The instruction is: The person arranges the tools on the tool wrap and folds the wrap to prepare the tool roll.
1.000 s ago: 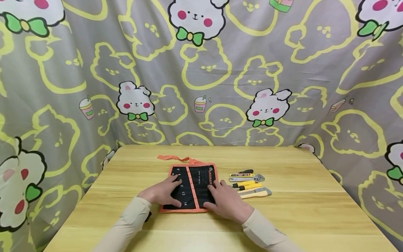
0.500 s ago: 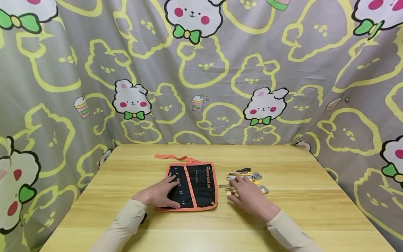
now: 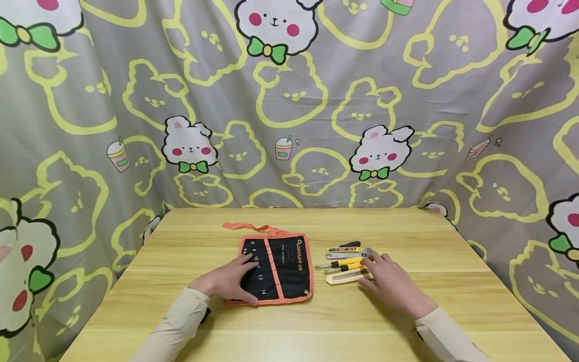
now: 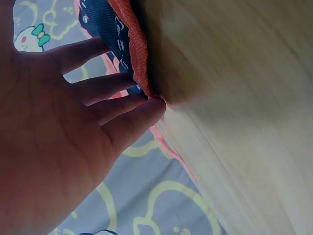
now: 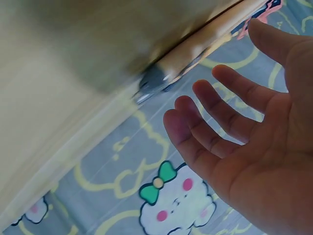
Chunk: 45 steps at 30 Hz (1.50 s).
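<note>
Hovering spread right hand (image 5: 244, 142), clear of utility knife (image 5: 195, 49), only wrist-view

The light wooden table (image 3: 452, 301) carries a black tool roll (image 3: 277, 269) edged in orange, unrolled flat, and just beside it a small cluster of hand tools (image 3: 348, 261)

Clearance, as I read it from the head view: my left hand (image 3: 228, 280) lies flat on the black tool roll (image 3: 277, 268), which occupies the table (image 3: 289, 322) centre. Just right of it, a tight row of hand tools (image 3: 348, 262) blocks that lane, with my right hand (image 3: 392, 285) at its near end. An orange strap (image 3: 246, 227) trails behind the roll. Bare wood lies along the near edge, far left and far right. The curtain (image 3: 289, 100) closes in three sides.
</note>
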{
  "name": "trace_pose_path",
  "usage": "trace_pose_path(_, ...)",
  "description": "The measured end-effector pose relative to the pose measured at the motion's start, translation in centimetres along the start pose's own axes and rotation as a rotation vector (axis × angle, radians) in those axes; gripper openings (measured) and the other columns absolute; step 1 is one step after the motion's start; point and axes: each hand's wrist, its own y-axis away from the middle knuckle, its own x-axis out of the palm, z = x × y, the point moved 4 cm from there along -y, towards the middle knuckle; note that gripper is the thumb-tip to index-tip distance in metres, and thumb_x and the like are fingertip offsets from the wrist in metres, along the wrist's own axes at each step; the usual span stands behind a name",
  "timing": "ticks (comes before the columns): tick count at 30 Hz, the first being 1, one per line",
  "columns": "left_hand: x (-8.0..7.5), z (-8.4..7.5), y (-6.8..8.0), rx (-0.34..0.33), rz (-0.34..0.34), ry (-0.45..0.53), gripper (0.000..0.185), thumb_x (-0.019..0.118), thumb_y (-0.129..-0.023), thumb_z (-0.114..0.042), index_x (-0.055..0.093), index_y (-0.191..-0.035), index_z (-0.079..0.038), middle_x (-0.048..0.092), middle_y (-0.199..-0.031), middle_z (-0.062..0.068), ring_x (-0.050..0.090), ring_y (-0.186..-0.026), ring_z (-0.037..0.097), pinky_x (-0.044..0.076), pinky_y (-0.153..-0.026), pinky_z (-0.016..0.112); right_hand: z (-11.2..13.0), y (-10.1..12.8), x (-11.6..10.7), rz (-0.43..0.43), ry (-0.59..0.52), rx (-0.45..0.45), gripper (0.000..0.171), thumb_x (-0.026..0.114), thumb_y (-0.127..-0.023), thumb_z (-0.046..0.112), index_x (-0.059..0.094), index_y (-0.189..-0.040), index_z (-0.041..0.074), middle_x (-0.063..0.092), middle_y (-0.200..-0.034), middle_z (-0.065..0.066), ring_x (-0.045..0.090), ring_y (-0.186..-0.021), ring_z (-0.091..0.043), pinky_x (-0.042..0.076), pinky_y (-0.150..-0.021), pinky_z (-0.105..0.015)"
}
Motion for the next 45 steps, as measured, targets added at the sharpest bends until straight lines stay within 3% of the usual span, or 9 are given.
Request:
trace_pose_path(11, 0.4, 0.0, 0.0, -0.013, 0.001, 0.011, 0.104, 0.088, -0.073, -0.057, 0.044, -0.156, -0.012, 0.022, -0.169, 0.016, 0.021, -0.155, 0.039, 0.032, -0.118, 0.058, -1.9, 0.9, 0.2, 0.006, 0.040, -0.007, 0.032, 0.081, -0.089, 0.027, 0.069, -0.111, 0.007, 0.061, -0.104, -0.007, 0.058, -0.088, -0.025, 0.053, -0.075, -0.044)
trace_pose_path(19, 0.5, 0.1, 0.1, -0.022, -0.006, 0.003, 0.104, 0.088, -0.072, -0.058, 0.046, -0.155, -0.012, 0.024, -0.168, 0.016, 0.022, -0.155, 0.039, 0.032, -0.119, 0.057, -1.9, 1.0, 0.3, -0.002, 0.021, -0.036, 0.020, 0.082, -0.086, 0.015, 0.068, -0.099, 0.008, 0.059, -0.096, -0.002, 0.056, -0.078, -0.018, 0.051, -0.066, -0.036)
trace_pose_path(23, 0.4, 0.0, 0.3, -0.015, -0.007, 0.002, 0.103, 0.088, -0.073, -0.057, 0.046, -0.154, -0.011, 0.024, -0.168, 0.016, 0.022, -0.155, 0.039, 0.031, -0.119, 0.058, -1.9, 1.0, 0.1, 0.018, 0.002, -0.059, 0.021, 0.082, -0.085, 0.011, 0.068, -0.100, 0.007, 0.058, -0.092, 0.000, 0.053, -0.072, -0.012, 0.049, -0.063, -0.032)
trace_pose_path(33, 0.7, 0.0, 0.4, 0.038, -0.018, -0.015, 0.100, 0.084, -0.077, -0.060, 0.045, -0.155, -0.012, 0.029, -0.166, 0.013, 0.023, -0.154, 0.040, 0.033, -0.117, 0.059, -2.0, 1.0, 0.2, 0.103, -0.074, -0.015, 0.024, 0.083, -0.082, 0.007, 0.069, -0.102, 0.008, 0.063, -0.090, 0.004, 0.057, -0.078, -0.007, 0.053, -0.068, -0.032)
trace_pose_path(45, 0.7, -0.1, 0.6, 0.058, -0.013, -0.015, 0.099, 0.082, -0.078, -0.060, 0.044, -0.156, -0.012, 0.030, -0.166, 0.014, 0.022, -0.154, 0.041, 0.034, -0.116, 0.060, -2.1, 1.1, 0.5, 0.143, -0.101, -0.002, 0.037, 0.084, -0.083, 0.013, 0.071, -0.116, 0.004, 0.070, -0.106, -0.005, 0.067, -0.087, -0.017, 0.059, -0.076, -0.039)
